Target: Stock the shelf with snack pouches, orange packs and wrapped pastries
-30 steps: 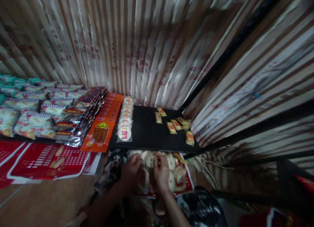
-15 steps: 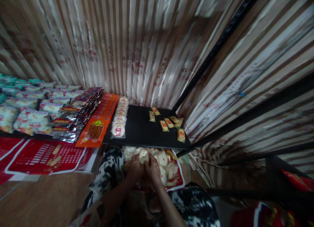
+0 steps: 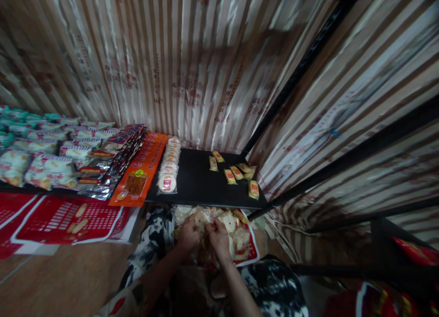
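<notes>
Down between the knees lies a red and white bag [image 3: 254,248] full of round white crackers in clear wrappers. My left hand [image 3: 188,236] is closed on a wrapped rice cracker [image 3: 200,220] with a small red mark on it. Close beside it, my right hand [image 3: 218,238] has its fingers curled together over the wrapped crackers; what they grip is hidden. Just beyond the hands, a row of wrapped round crackers [image 3: 168,183] overlaps front to back on a black shelf [image 3: 199,184].
Several small yellow packets [image 3: 254,189] are scattered on the shelf's right part. An orange snack bag [image 3: 137,175], dark shiny packets and white snack packs [image 3: 51,168] fill the left. Black metal bars [image 3: 291,83] slant on the right before a striped curtain [image 3: 206,70].
My hands have moved slightly apart, the right one sliding a little right of the cracker between them. The camera view has shifted slightly; the goods on the shelf stay put.
</notes>
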